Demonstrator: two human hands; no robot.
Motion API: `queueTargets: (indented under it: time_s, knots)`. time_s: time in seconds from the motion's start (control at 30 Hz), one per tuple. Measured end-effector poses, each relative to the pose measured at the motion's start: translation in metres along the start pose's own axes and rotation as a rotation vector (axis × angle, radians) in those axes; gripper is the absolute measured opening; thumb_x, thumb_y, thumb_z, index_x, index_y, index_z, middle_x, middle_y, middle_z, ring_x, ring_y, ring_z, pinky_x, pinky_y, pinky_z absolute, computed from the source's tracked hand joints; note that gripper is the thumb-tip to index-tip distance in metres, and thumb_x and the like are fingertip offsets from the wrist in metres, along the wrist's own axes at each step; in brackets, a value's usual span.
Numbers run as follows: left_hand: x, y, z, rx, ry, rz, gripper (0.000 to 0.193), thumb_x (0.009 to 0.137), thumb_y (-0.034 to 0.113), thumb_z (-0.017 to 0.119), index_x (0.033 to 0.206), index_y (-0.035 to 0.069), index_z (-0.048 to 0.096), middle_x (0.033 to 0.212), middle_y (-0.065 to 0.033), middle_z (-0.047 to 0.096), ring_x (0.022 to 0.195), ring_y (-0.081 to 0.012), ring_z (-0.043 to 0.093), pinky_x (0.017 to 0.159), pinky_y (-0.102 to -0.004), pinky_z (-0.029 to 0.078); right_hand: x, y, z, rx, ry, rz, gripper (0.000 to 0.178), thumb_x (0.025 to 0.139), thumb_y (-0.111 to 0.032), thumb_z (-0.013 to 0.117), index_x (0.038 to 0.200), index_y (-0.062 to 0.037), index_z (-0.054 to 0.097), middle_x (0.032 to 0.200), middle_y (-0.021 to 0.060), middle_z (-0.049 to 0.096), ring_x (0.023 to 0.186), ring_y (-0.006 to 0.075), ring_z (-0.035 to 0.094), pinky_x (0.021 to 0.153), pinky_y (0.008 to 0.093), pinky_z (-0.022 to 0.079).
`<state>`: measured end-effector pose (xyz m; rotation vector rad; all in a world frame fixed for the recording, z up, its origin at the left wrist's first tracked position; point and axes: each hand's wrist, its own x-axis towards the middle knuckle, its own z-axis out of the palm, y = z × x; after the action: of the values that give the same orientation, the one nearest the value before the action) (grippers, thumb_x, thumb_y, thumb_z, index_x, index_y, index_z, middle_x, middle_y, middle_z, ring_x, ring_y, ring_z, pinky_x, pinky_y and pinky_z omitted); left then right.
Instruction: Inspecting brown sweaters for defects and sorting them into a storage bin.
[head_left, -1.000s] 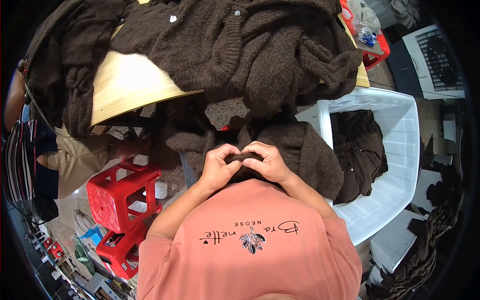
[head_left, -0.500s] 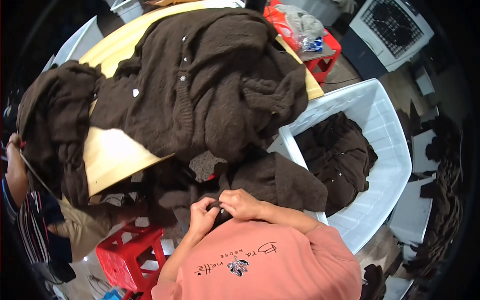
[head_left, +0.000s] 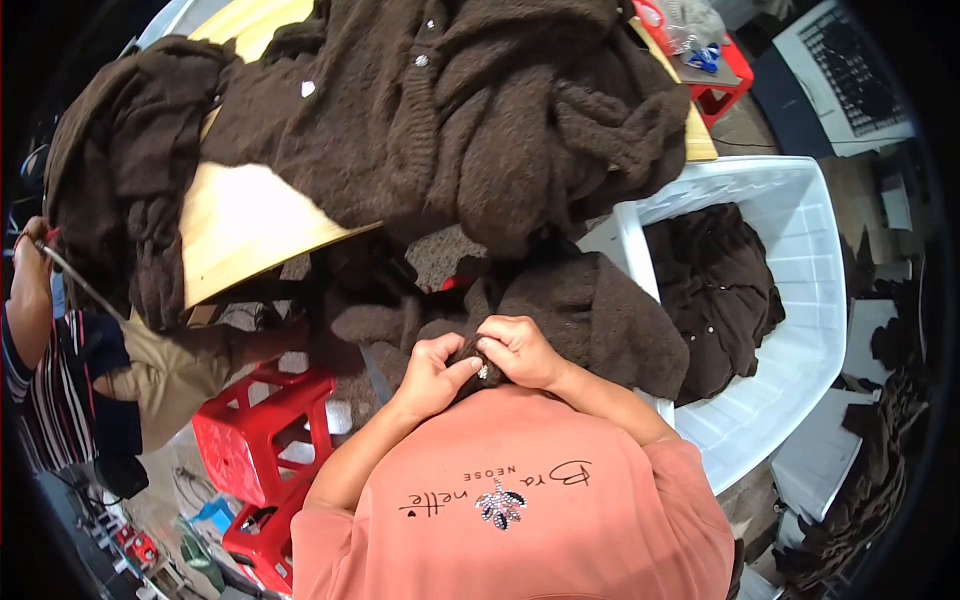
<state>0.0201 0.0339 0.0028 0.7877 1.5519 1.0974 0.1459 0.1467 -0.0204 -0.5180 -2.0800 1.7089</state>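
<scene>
A dark brown knit cardigan lies across my lap, its edge bunched up close to my chest. My left hand pinches that edge, the thumb lying beside a small sparkly button. Close on the other side of the button, my right hand grips the same knit with bent fingers. The fingertips of both hands are partly hidden in the folds.
More brown buttoned knitwear is heaped on a pale wooden table ahead. At the right stands a white plastic bin with brown garments inside. Red stools and another person's arm are at the left.
The view has tilted down, so table, bin and hands sit differently in the picture. My left thumb now stretches along the cardigan edge toward the button; both hands keep their grip.
</scene>
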Motion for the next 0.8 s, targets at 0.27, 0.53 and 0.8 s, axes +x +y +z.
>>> queueTargets:
  time_s: [0.27,0.53,0.8]
  knots:
    - [0.006,-0.015,-0.023,-0.742,0.263,-0.114,0.007,0.079,0.001,0.057,0.085,-0.001,0.061,0.081,-0.0053,0.064,0.067,-0.0086,0.057,0.062,-0.0227,0.048,-0.02,0.033,-0.024,0.403,-0.261,0.314,0.02,0.071,-0.002,0.069,0.085,-0.0011,0.055,0.08,-0.0003,0.053,0.074,0.0067,0.051,0.066,0.0225,0.044]
    - [0.01,-0.017,-0.013,-0.632,0.134,-0.065,0.008,0.075,-0.004,0.059,0.082,0.0,0.06,0.078,-0.0029,0.062,0.067,-0.0068,0.055,0.064,-0.0216,0.046,-0.009,-0.02,-0.014,-0.045,-0.202,-0.183,0.017,0.067,0.004,0.058,0.083,-0.0014,0.058,0.074,0.0108,0.055,0.066,0.0263,0.057,0.058,0.032,0.046]
    - [0.005,-0.015,0.001,-0.633,0.113,-0.103,0.006,0.079,-0.001,0.059,0.073,-0.001,0.06,0.068,0.0025,0.057,0.062,-0.0031,0.047,0.056,-0.0189,0.039,-0.001,-0.015,0.003,-0.551,0.118,-0.58,0.013,0.061,0.004,0.058,0.072,-0.0003,0.052,0.064,0.007,0.048,0.051,0.0204,0.052,0.045,0.0301,0.044]
